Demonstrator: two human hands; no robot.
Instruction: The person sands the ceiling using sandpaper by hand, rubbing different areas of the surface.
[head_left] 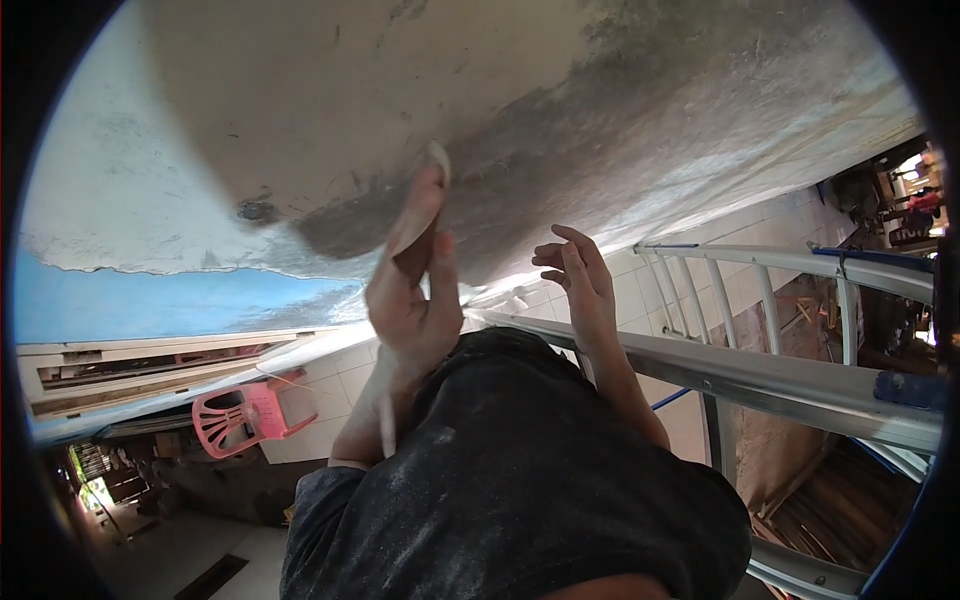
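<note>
My left hand [405, 315] is raised in front of the wall, its fingers and thumb closed on a bent sheet of sandpaper [415, 255]. The sheet's brown side shows between thumb and fingers, and a pale edge sticks out by the fingertips. Whether it touches the wall [400, 90] I cannot tell. That surface is whitish with dark grey smudges and a blue painted part [150, 300] lower left. My right hand [583, 280] hangs in the air near the ladder rail, with fingers loosely bent and apart, holding nothing.
An aluminium ladder [780, 385] stands close at my right side, its rungs running down toward the tiled floor [730, 235]. A pink plastic chair [258, 410] is below on the left, near a window frame [150, 360]. Cluttered items fill the far right.
</note>
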